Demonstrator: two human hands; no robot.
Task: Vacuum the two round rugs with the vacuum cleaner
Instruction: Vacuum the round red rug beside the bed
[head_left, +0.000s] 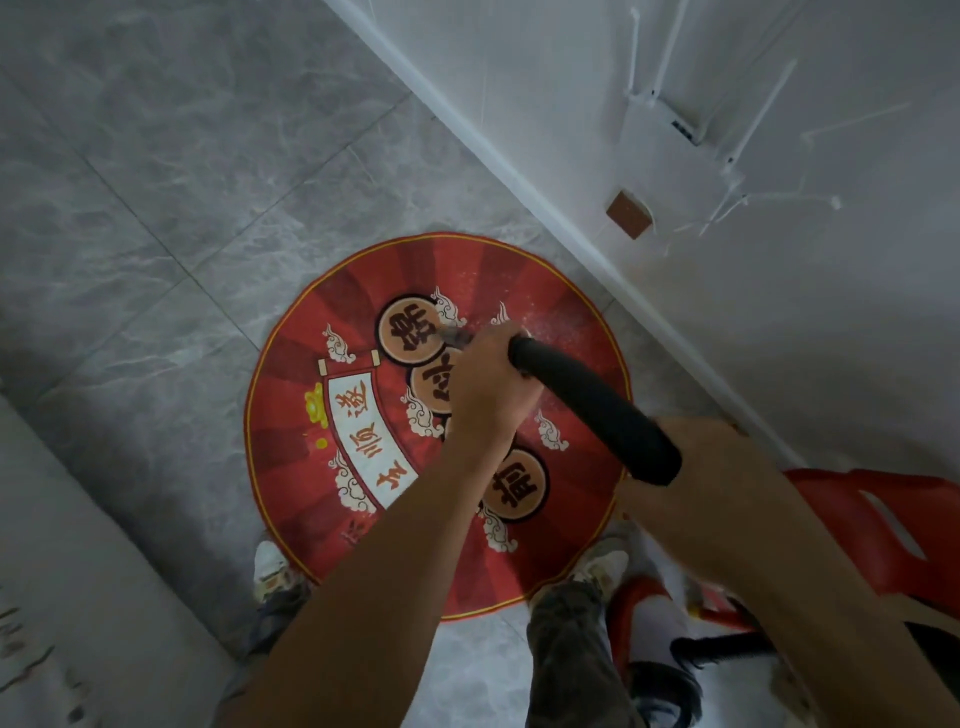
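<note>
The round red rug, printed with a white scroll, 4 tan discs of characters and small clouds, lies flat on the grey marbled floor tiles, its far edge near the white baseboard. Over its middle slants the black vacuum tube, with the greyish nozzle at its far end down on the rug beside 1 of the discs. The left hand is wrapped round the front of the tube just behind the nozzle, fingers curled about it. The right hand clasps the tube's rear end. Pale specks dot the rug just beyond the left hand. 2 light shoes stand at the rug's near edge, the left shoe on the tile just beside it and the right shoe at its rim. To the right are a red plastic shape and a ribbed black hose, both blurred. On the white wall hang a white router with antennas and a small brown square.
</note>
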